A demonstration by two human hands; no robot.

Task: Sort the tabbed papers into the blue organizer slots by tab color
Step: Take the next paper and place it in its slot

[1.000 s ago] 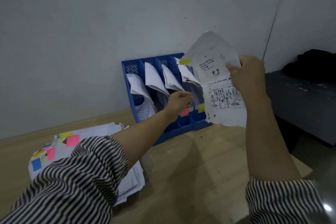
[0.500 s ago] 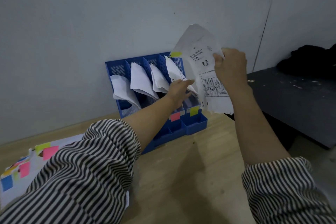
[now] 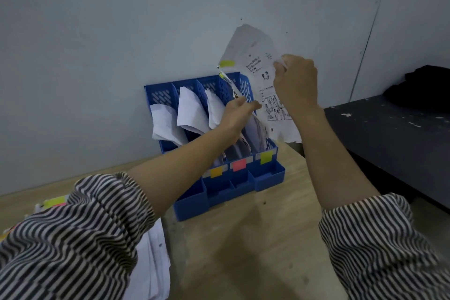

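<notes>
Gripping a yellow-tabbed paper [image 3: 253, 61] by its right edge, the right hand [image 3: 295, 83] holds it above the blue organizer [image 3: 267, 175]. The left hand [image 3: 237, 112] holds back sheets [image 3: 253, 134] in the rightmost slot, near the table's [image 3: 255, 238] back edge.

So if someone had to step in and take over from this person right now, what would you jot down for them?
Right hand: grips a printed sheet with a yellow-green tab, held up above the blue organizer.
Left hand: at the papers in the rightmost slot, fingers on them.
Slot labels: orange, pink, yellow-green; the first is hidden by the arm.
Done: all four slots hold papers.
Left: drop this sheet in the yellow-green slot, then sort the tabbed pile at the near left.
</notes>
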